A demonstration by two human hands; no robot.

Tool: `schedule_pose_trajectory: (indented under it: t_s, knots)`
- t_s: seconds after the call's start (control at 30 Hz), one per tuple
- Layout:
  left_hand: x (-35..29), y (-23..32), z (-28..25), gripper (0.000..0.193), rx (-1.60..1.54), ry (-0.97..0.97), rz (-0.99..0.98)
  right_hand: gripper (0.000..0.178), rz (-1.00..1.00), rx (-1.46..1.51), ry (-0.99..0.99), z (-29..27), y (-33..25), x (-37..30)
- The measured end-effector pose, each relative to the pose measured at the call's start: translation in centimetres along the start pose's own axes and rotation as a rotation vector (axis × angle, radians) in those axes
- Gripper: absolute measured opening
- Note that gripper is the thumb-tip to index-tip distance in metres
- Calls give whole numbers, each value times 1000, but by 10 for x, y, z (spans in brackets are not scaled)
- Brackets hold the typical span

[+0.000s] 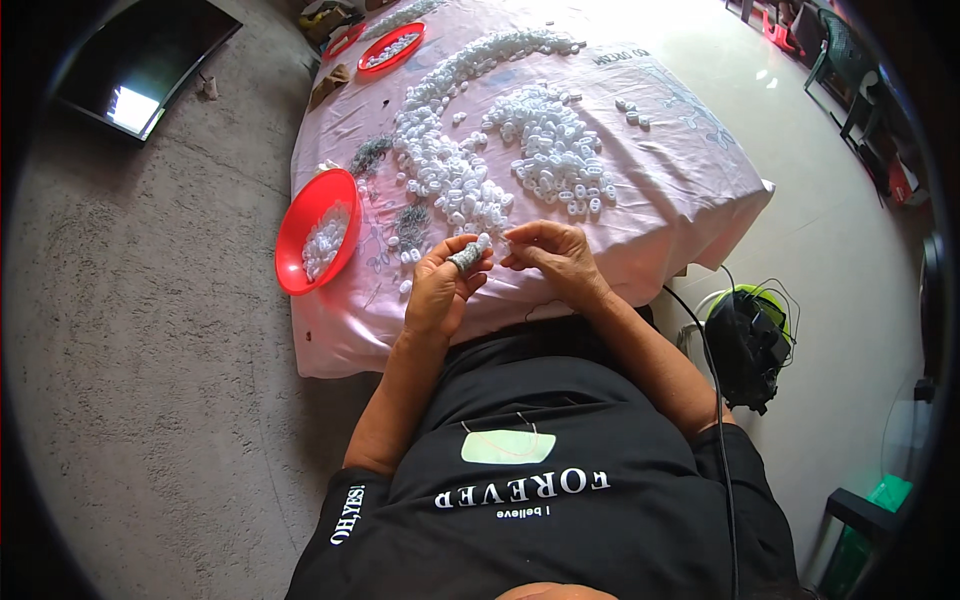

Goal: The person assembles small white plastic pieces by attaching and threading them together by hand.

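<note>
Over the near edge of the cloth-covered table, my left hand [437, 290] pinches a small white plastic piece [485, 241] between thumb and fingers. A grey wrapping [466, 257] goes round its thumb. Close by on the right, my right hand [562, 262] has its thumb and fingertips pressed together, facing the white piece; whatever they grip is too small to make out. Just beyond both hands spreads a long curved heap of small white oval plastic pieces [440, 160]. Another heap of white pieces [550, 145] lies to its right. Small thin grey metal bits [411, 225] form a pile beyond my left hand.
A red bowl [290, 250] with white pieces sits tilted at the table's left edge. Farther back stands another red bowl [418, 34]. The pink cloth [670, 170] covers the table. A black cable [708, 350] runs past my right arm, near a bin with a black bag [745, 345].
</note>
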State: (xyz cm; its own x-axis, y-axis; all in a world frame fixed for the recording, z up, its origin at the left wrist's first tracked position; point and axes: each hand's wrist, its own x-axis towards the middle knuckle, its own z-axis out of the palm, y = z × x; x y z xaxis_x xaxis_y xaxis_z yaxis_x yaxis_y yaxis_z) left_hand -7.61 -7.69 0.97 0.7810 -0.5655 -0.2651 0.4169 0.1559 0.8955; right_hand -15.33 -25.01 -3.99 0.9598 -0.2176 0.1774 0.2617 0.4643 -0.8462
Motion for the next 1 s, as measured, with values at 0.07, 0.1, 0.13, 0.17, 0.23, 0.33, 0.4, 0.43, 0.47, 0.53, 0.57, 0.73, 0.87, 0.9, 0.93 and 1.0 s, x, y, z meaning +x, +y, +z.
schedule_pose_trajectory:
  t_s: [0.07, 0.1, 0.13, 0.17, 0.23, 0.33, 0.4, 0.43, 0.47, 0.53, 0.57, 0.73, 0.87, 0.9, 0.93, 1.0]
  knots:
    - [0, 0, 2, 22, -4, -2, -7, 17, 14, 10, 6, 0, -1, 0]
    - [0, -1, 3, 22, 0, 4, -4, 16, 18, 8, -3, -1, 0, 0]
    - [0, -1, 3, 22, 4, 10, -1, 16, 20, 6, -13, -1, 0, 0]
    - [1, -2, 3, 22, 6, 10, -3, 16, 20, 8, -11, -1, 0, 1]
    - [2, -6, 3, 22, 7, 14, 3, 15, 27, -4, -11, -1, 0, 1]
    - [2, -8, 1, 22, -30, 2, 0, 15, 25, 6, -30, -2, 0, 0]
    - [3, -11, -2, 23, -53, -9, 0, 15, 29, 10, -25, -2, 0, 1]
    - [3, -11, -2, 23, -78, -20, 1, 15, 34, 12, -22, -2, 0, 1]
    - [2, -11, -3, 23, -77, -18, -1, 15, 35, 15, -21, -2, -1, 1]
    - [0, -10, -4, 24, -128, -17, -37, 15, 32, 23, -13, -1, -3, 0]
    - [-1, -10, -5, 24, -128, -17, -38, 15, 33, 24, -12, -1, -2, 0]
    - [-3, -11, -6, 24, -55, 3, -44, 16, 24, 36, -12, -3, -2, 0]
    - [1, -14, 0, 24, 557, 87, 202, 16, 21, 40, -10, -3, -1, 0]
    - [4, -15, -1, 23, 760, 94, 310, 17, 18, 50, -6, -3, 0, 0]
    - [6, -17, -3, 23, 962, 102, 420, 17, 17, 59, -3, -3, 1, 0]
    - [10, -22, -6, 23, 1010, 101, 485, 17, 15, 64, -5, -2, 2, 1]
